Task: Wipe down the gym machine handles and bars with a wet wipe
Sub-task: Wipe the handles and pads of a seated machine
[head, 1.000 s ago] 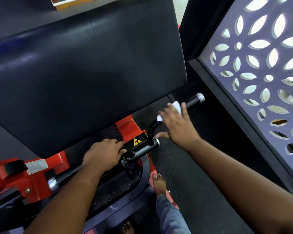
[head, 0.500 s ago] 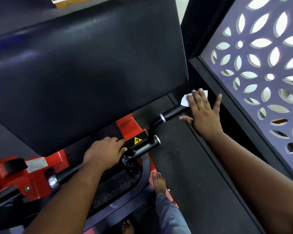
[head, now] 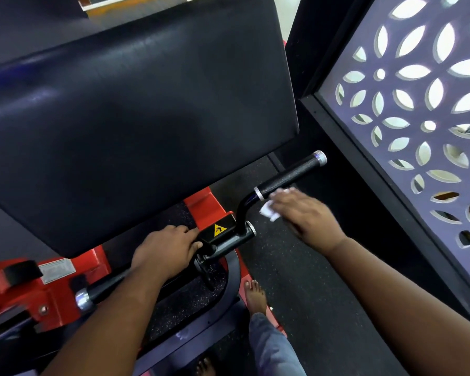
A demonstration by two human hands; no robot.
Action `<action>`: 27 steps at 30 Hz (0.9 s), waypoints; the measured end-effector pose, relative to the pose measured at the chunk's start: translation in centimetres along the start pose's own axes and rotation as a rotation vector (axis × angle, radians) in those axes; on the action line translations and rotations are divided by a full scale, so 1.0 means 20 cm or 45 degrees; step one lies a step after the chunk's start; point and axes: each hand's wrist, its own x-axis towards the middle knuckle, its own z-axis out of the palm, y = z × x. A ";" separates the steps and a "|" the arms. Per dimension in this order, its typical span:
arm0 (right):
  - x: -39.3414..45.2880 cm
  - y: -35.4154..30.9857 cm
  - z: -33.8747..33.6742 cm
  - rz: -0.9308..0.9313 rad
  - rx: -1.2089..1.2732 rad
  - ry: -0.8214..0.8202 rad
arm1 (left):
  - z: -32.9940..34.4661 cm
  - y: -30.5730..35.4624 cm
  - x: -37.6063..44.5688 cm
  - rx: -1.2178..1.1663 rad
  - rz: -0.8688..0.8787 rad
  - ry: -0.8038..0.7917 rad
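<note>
Head view, looking down on a red-framed gym machine with a large black back pad. A black handle with a silver end cap rises to the upper right from a bent bar joined to a black clamp block carrying a yellow warning sticker. The right hand, blurred, lies just beside the lower end of the handle's grip; a white wet wipe shows under its fingers, which look nearly straight, though whether they pinch the wipe cannot be told. The left hand rests with curled fingers on the horizontal bar at the clamp block. A bare foot stands on the speckled black floor. A perforated screen stands at right.
</note>
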 end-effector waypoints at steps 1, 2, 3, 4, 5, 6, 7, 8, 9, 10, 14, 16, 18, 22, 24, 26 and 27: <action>-0.01 0.03 -0.03 0.122 -0.011 0.138 | 0.00 0.00 0.00 -0.002 -0.004 -0.008; 0.00 0.07 -0.06 0.247 -0.058 0.261 | 0.00 0.00 0.01 -0.007 -0.005 -0.014; 0.02 0.11 -0.08 0.367 -0.121 0.344 | 0.00 0.00 0.01 -0.009 -0.003 -0.016; 0.05 0.16 -0.08 0.479 -0.168 0.376 | 0.00 0.00 0.01 -0.009 -0.002 -0.010; 0.09 0.18 -0.07 0.577 -0.189 0.357 | 0.00 -0.01 0.00 -0.013 -0.003 0.001; 0.13 0.19 -0.05 0.650 -0.190 0.292 | 0.00 -0.01 0.00 -0.017 -0.006 0.005; 0.16 0.17 0.00 0.675 -0.191 0.211 | 0.00 -0.01 0.00 -0.025 -0.010 0.007; 0.18 0.13 0.05 0.644 -0.198 0.144 | 0.00 -0.01 0.00 -0.028 -0.012 0.005; 0.19 0.07 0.11 0.576 -0.192 0.095 | 0.00 -0.01 0.00 -0.029 -0.010 0.003; 0.19 0.01 0.16 0.491 -0.163 0.062 | 0.00 -0.01 0.00 -0.029 -0.008 0.004; 0.14 -0.30 0.25 0.259 0.072 -0.106 | -0.01 -0.01 0.00 -0.033 -0.011 0.006; 0.13 -0.31 0.19 0.336 0.216 0.012 | 0.00 -0.01 0.00 -0.030 -0.018 -0.008; 0.14 -0.19 0.09 0.537 0.244 0.221 | 0.00 -0.01 0.01 -0.031 -0.027 -0.024; 0.22 0.15 -0.07 0.732 -0.075 0.158 | 0.00 -0.01 0.00 -0.044 -0.034 -0.033; 0.23 0.18 -0.05 0.646 -0.168 -0.008 | -0.01 -0.01 0.00 -0.057 -0.044 -0.053; 0.22 0.11 0.02 0.523 -0.178 -0.088 | -0.01 0.00 0.00 -0.058 -0.052 -0.066; 0.21 0.04 0.05 0.447 -0.155 -0.119 | -0.01 0.00 0.00 -0.059 -0.060 -0.074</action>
